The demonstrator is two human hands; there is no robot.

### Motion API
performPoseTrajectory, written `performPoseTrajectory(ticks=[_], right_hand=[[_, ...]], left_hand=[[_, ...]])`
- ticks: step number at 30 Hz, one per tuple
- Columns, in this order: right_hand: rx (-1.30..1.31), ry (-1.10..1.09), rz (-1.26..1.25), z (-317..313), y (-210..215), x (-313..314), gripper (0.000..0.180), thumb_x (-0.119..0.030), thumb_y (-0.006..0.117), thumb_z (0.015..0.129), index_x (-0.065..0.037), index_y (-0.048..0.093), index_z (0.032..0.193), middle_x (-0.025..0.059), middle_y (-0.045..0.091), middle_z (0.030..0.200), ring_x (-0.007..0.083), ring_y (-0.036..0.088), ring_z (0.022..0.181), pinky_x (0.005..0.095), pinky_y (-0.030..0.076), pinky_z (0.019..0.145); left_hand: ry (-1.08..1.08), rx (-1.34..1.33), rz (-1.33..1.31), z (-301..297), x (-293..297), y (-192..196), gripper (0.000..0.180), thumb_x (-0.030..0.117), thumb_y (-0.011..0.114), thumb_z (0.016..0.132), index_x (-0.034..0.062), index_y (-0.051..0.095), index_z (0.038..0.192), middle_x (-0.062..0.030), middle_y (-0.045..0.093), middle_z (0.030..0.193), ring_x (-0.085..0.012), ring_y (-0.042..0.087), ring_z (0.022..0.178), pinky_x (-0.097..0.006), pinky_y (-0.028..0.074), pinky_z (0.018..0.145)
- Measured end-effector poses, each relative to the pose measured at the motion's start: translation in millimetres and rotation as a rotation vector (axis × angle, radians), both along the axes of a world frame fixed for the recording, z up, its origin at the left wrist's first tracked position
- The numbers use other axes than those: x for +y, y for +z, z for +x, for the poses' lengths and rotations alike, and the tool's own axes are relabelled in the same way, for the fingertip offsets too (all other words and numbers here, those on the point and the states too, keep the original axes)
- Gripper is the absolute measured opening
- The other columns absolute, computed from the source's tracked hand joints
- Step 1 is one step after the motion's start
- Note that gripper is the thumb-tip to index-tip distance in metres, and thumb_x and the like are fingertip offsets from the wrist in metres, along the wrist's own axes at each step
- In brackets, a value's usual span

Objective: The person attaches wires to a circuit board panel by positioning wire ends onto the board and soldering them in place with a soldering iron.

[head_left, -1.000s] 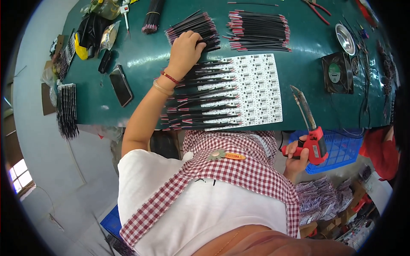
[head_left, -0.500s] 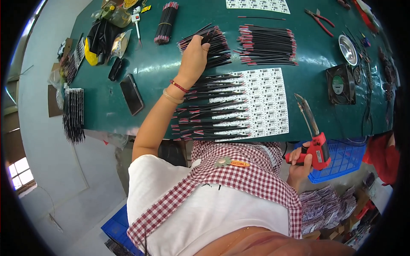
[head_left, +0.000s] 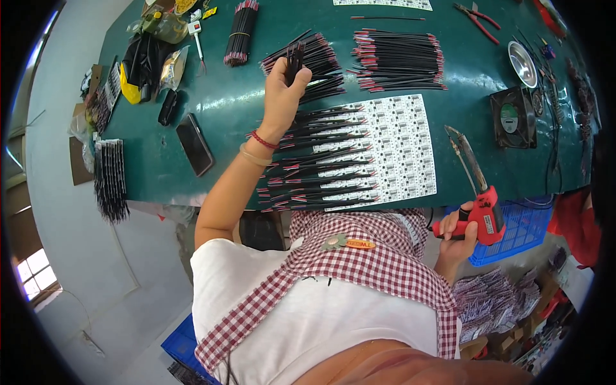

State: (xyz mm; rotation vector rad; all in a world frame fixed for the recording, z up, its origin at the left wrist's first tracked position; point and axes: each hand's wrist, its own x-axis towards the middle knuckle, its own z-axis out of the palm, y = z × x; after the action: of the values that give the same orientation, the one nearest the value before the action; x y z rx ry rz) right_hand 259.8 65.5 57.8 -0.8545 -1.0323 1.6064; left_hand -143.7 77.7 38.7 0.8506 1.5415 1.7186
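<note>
My left hand (head_left: pixel 282 90) is closed on a few short black wires (head_left: pixel 295 59), their ends pointing up from between thumb and fingers. Under and beside it lies a loose pile of the same wires (head_left: pixel 321 52) with red tips. A white sheet of small circuit boards (head_left: pixel 404 147) lies nearer to me, with rows of black wires (head_left: pixel 321 157) along its left part. At the right, over the table's front edge, my right hand (head_left: pixel 459 234) grips a red soldering gun (head_left: pixel 489 218), its long metal tip pointing up and away.
Another wire pile (head_left: pixel 398 61) and a banded bundle (head_left: pixel 242 32) lie farther back. A phone (head_left: pixel 194 144) is at left. Red-handled pliers (head_left: pixel 478 22), a metal bowl (head_left: pixel 521 64) and a black fan (head_left: pixel 513 122) stand at right. A blue crate (head_left: pixel 513 237) is below the edge.
My left hand has turned and drawn slightly back from the loose pile, the held wires now standing up in it. My right hand has shifted a little right with the soldering gun.
</note>
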Motion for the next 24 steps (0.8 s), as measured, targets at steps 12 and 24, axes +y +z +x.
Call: performPoseTrajectory(ticks=[12, 24], right_hand=[[0.013, 0.076, 0.024, -10, 7, 4, 0.044, -0.039, 0.051, 0.095, 0.000, 0.045, 0.115, 0.0050, 0.049, 0.064, 0.0097, 0.040, 0.045, 0.0252, 0.035, 0.045], [-0.007, 0.128, 0.005, -20, 19, 11, 0.049, -0.038, 0.051, 0.095, 0.003, 0.045, 0.121, 0.0056, 0.051, 0.065, 0.0102, 0.043, 0.046, 0.0255, 0.040, 0.047]], left_hand=[[-0.036, 0.125, 0.136, 25, 3, -6, 0.012, 0.016, 0.055, 0.096, 0.0043, 0.053, 0.095, 0.0049, 0.048, 0.076, -0.0020, 0.040, 0.065, -0.018, 0.034, 0.057], [-0.147, 0.187, -0.069, 36, 18, 50, 0.013, 0.010, 0.063, 0.086, -0.0004, 0.056, 0.087, 0.0030, 0.051, 0.076, -0.0040, 0.042, 0.069, -0.021, 0.037, 0.062]])
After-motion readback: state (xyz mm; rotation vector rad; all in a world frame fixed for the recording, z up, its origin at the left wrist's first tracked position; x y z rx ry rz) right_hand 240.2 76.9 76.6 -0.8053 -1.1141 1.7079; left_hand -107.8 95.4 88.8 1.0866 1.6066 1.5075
